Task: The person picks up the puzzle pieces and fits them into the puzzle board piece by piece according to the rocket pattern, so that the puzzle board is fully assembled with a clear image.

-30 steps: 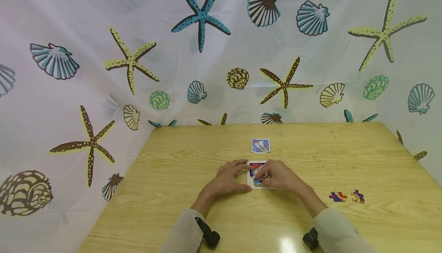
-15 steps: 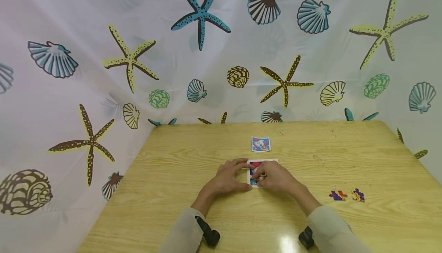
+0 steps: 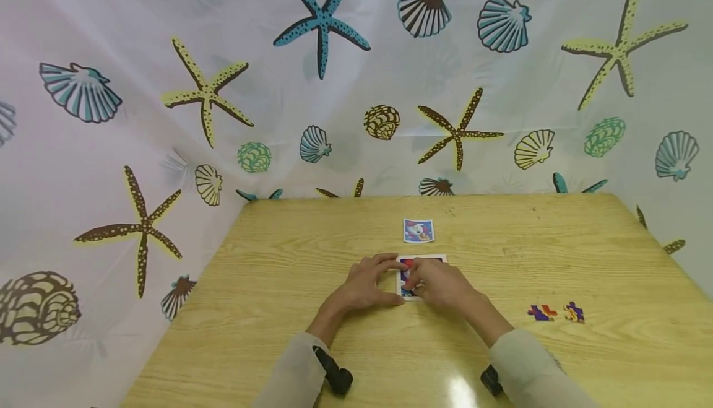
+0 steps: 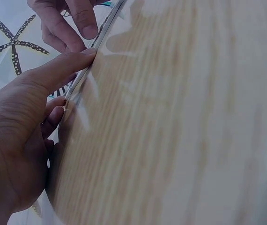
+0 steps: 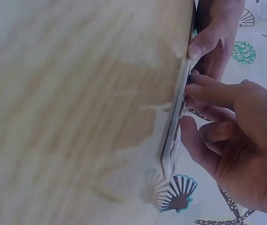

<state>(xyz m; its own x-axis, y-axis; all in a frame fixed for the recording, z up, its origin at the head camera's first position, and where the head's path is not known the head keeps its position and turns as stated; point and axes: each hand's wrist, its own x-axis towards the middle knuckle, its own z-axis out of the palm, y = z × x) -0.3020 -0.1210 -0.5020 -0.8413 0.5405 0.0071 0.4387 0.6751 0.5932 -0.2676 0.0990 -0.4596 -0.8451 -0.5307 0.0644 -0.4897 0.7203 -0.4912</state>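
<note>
A small jigsaw puzzle in a white-bordered tray (image 3: 398, 287) lies on the table, its red, blue and purple picture partly covered by fingers. My left hand (image 3: 364, 284) is at the tray's left side. The left thumb touches the near edge, and a forefinger rests over the upper left part of the picture. My right hand (image 3: 442, 284) bends over the middle of the tray, fingertips pinching a puzzle piece low against the picture; the piece itself is mostly hidden. From the right wrist view, the right fingers (image 5: 213, 93) and thumb meet the tray's surface.
A square picture card (image 3: 418, 231) lies beyond the tray. Two loose puzzle pieces, one red and purple (image 3: 541, 312) and one purple and yellow (image 3: 574, 312), lie to the right on the wooden table (image 3: 289, 234). A curtain printed with shells and starfish (image 3: 334, 111) hangs behind.
My right hand has shifted slightly left and lower over the tray, bringing the piece from just above the picture down against it. My left hand stays at the tray's left side.
</note>
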